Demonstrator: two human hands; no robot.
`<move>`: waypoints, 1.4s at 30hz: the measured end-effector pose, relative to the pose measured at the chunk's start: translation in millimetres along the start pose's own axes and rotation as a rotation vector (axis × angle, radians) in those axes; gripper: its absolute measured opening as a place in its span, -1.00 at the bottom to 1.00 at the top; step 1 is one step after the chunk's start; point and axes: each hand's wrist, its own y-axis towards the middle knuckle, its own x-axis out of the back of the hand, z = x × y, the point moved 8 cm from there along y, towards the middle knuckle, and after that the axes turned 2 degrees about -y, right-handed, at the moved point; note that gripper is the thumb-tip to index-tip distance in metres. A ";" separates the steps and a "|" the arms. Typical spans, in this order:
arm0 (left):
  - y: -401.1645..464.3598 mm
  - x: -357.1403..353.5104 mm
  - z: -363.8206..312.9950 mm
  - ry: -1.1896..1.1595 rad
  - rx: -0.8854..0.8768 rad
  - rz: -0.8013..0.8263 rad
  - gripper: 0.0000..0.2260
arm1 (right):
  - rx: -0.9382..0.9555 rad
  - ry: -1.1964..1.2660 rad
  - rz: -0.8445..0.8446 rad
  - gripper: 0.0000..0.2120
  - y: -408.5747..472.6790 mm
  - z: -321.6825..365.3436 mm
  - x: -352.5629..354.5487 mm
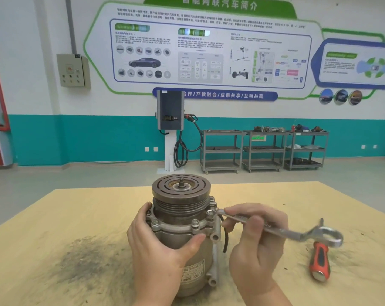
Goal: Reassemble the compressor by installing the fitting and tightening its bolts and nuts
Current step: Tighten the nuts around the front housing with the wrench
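While your left hand [156, 244] wraps around the body of the compressor [187, 230], thumb across the front just under the flange and fingers curled behind its left side, your right hand [255, 237] pinches the shank of a combination wrench [275, 230] between thumb and fingertips. Both grips are closed on what they hold. The compressor stands upright on the desk [76, 217], pulley face up, label toward you, near the front middle of the surface. A black hose [226, 237] hangs down its right side, between the housing and your right hand. The wrench's open end sits on a bolt [209, 213] at the right edge of the flange; its ring end sticks out to the right, above the desk. Two more flange bolts [195, 222] face you, seated in the flange; whether they are tight you cannot tell. Just beyond your right hand, under the ring end, a screwdriver [319, 259] with a red and black handle lies on the desk. A dark grimy smear [85, 257] marks the wood left of the compressor. Farther off, across the floor, a charging post [170, 129] with a coiled cable stands by the teal-banded wall, and three grey carts [262, 149] stand to its right. A wall poster [209, 51] hangs above.
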 end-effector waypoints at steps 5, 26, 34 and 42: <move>5.9 -6.9 -4.7 -0.081 -0.007 -0.085 -0.07 | 0.169 -0.358 0.217 -0.77 -16.3 8.9 -36.8; 5.9 -6.6 5.2 -0.056 0.026 0.111 0.09 | -0.838 0.294 -0.239 -0.83 -1.2 -70.1 19.8; 13.7 -3.5 8.4 -0.074 0.060 0.216 -0.02 | -0.725 0.322 -0.266 -0.85 3.5 -65.5 20.5; 17.5 -0.8 7.2 -0.143 0.048 0.208 -0.22 | -0.963 0.452 -0.352 -0.82 -7.6 -85.0 22.6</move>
